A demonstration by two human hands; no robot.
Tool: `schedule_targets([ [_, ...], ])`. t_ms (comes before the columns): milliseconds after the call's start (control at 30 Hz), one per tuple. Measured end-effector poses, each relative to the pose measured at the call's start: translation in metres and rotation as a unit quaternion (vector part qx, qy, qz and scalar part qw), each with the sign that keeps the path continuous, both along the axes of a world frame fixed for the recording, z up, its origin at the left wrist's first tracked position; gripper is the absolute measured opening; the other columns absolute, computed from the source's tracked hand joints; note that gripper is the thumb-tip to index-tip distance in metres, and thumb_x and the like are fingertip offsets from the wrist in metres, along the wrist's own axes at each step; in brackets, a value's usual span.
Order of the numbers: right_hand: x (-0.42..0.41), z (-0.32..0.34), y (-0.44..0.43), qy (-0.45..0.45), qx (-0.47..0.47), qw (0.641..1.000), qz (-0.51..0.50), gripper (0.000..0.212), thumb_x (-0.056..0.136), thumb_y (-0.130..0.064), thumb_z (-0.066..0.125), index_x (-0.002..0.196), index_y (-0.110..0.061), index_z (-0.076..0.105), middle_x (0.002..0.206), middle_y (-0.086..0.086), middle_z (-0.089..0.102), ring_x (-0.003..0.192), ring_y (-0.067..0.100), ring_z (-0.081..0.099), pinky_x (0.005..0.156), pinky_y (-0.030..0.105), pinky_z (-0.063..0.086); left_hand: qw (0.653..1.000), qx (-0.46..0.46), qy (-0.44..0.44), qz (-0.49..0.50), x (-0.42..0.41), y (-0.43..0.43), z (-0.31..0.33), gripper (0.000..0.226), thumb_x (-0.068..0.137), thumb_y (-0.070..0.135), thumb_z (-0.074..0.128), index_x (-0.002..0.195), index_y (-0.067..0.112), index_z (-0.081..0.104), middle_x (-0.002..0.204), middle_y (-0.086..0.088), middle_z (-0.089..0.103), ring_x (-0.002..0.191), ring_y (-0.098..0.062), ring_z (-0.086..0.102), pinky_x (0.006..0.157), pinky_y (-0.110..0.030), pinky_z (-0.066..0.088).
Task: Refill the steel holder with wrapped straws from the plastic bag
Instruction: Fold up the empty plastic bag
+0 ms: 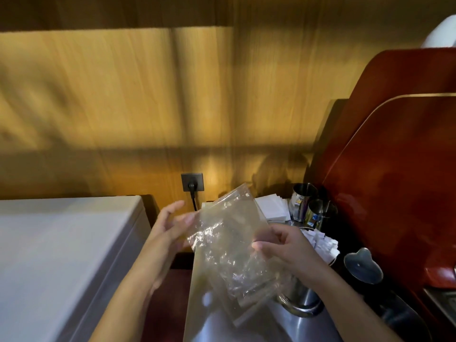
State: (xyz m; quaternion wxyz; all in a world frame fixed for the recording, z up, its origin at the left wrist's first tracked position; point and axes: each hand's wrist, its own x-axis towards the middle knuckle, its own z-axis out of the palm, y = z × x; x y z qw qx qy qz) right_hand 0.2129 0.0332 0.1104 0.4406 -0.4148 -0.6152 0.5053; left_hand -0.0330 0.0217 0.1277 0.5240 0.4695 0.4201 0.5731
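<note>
A clear plastic bag (223,245) hangs upright between my hands, blurred by motion, with wrapped straws (254,294) bunched near its bottom. My right hand (283,248) pinches the bag's right edge. My left hand (170,227) is at the bag's left edge with fingers spread; its fingertips touch the plastic. Behind my right hand stands a steel holder (302,296) with white wrapped straws (320,243) sticking out of its top, partly hidden by the bag and my wrist.
A white chest-like surface (61,245) fills the left. Two steel cups (311,206) and white paper napkins (271,207) stand at the back. A red machine (394,169) rises on the right, a dark lidded pot (362,265) before it. A wall socket (192,182) holds a plug.
</note>
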Motion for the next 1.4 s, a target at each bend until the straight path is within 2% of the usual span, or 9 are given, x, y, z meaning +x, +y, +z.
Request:
schedule_targets([
  [133, -0.005, -0.007, 0.000, 0.073, -0.040, 0.996, -0.038, 0.012, 0.072, -0.006, 0.073, 0.083, -0.011, 0.070, 0.071, 0.000, 0.072, 0.069, 0.015, 0.066, 0.061, 0.025, 0.053, 0.988, -0.073, -0.078, -0.115, 0.018, -0.002, -0.019, 0.093, 0.041, 0.043, 0.090, 0.122, 0.028, 0.046, 0.114, 0.001, 0.068, 0.101, -0.020, 0.065, 0.078, -0.038, 0.055],
  [300, -0.011, -0.020, 0.004, 0.153, -0.097, 0.982, -0.062, 0.012, 0.074, -0.003, 0.069, 0.085, -0.006, 0.070, 0.071, 0.003, 0.073, 0.066, 0.015, 0.067, 0.057, 0.025, 0.055, 0.986, -0.124, 0.009, -0.107, 0.038, -0.005, -0.039, 0.068, 0.065, 0.027, 0.076, 0.126, 0.019, 0.047, 0.126, -0.015, 0.061, 0.107, -0.020, 0.062, 0.091, -0.038, 0.050],
  [467, -0.017, -0.053, 0.003, 0.034, -0.103, 0.989, -0.099, 0.006, 0.082, -0.015, 0.066, 0.087, -0.015, 0.062, 0.072, -0.007, 0.066, 0.065, 0.007, 0.060, 0.061, 0.027, 0.047, 0.982, -0.174, 0.070, -0.016, 0.035, 0.004, -0.054, 0.034, 0.075, 0.015, 0.073, 0.100, 0.004, 0.053, 0.103, -0.021, 0.066, 0.093, -0.029, 0.063, 0.083, -0.038, 0.049],
  [567, -0.021, -0.079, 0.002, -0.007, -0.101, 0.986, -0.130, 0.032, 0.079, -0.007, 0.067, 0.106, -0.019, 0.054, 0.088, 0.003, 0.060, 0.083, 0.020, 0.056, 0.067, 0.026, 0.043, 0.967, -0.239, 0.091, 0.020, 0.034, 0.008, -0.074, 0.048, 0.075, 0.010, 0.074, 0.113, 0.006, 0.045, 0.105, -0.024, 0.065, 0.086, -0.028, 0.065, 0.063, -0.034, 0.048],
  [767, -0.026, -0.115, 0.013, -0.069, -0.090, 0.977, -0.181, 0.042, 0.076, 0.007, 0.057, 0.091, -0.032, 0.058, 0.061, -0.004, 0.049, 0.049, 0.012, 0.045, 0.039, 0.021, 0.038, 0.957, -0.257, 0.067, 0.118, 0.036, 0.020, -0.115, 0.068, 0.064, -0.023, 0.060, 0.116, 0.010, 0.030, 0.062, -0.010, 0.062, 0.056, -0.024, 0.059, 0.055, -0.038, 0.044],
  [1000, -0.037, -0.132, 0.039, -0.104, -0.143, 0.967, -0.186, 0.019, 0.078, -0.002, 0.063, 0.081, -0.021, 0.061, 0.077, 0.001, 0.058, 0.071, 0.017, 0.054, 0.063, 0.026, 0.044, 0.962, -0.191, 0.164, 0.105, 0.030, 0.043, -0.133, 0.025, 0.075, -0.008, 0.058, 0.076, 0.017, 0.057, 0.093, -0.013, 0.055, 0.060, -0.019, 0.054, 0.040, -0.020, 0.042],
  [1100, -0.041, -0.138, 0.052, -0.149, -0.160, 0.959, -0.178, 0.033, 0.079, -0.011, 0.065, 0.111, -0.009, 0.058, 0.099, 0.006, 0.059, 0.096, 0.024, 0.057, 0.088, 0.038, 0.047, 0.955, -0.155, 0.246, 0.058, 0.033, 0.057, -0.143, 0.021, 0.082, 0.005, 0.062, 0.094, 0.022, 0.060, 0.116, -0.011, 0.051, 0.091, -0.019, 0.058, 0.075, -0.031, 0.053],
  [1200, -0.045, -0.141, 0.062, -0.253, -0.139, 0.947, -0.143, 0.046, 0.081, -0.022, 0.062, 0.123, -0.009, 0.049, 0.126, 0.013, 0.049, 0.116, 0.028, 0.049, 0.100, 0.037, 0.039, 0.925, -0.134, 0.356, 0.010, 0.035, 0.074, -0.157, 0.044, 0.083, 0.015, 0.064, 0.124, 0.010, 0.050, 0.135, -0.007, 0.036, 0.118, -0.022, 0.046, 0.101, -0.036, 0.040],
  [1400, -0.050, -0.158, 0.065, -0.466, -0.040, 0.878, -0.104, 0.046, 0.086, -0.039, 0.051, 0.126, -0.018, 0.042, 0.136, 0.006, 0.041, 0.123, 0.026, 0.039, 0.100, 0.034, 0.032, 0.830, -0.071, 0.554, -0.003, 0.033, 0.086, -0.180, 0.038, 0.086, 0.035, 0.051, 0.114, 0.011, 0.051, 0.127, -0.008, 0.051, 0.116, -0.027, 0.049, 0.089, -0.037, 0.043],
])
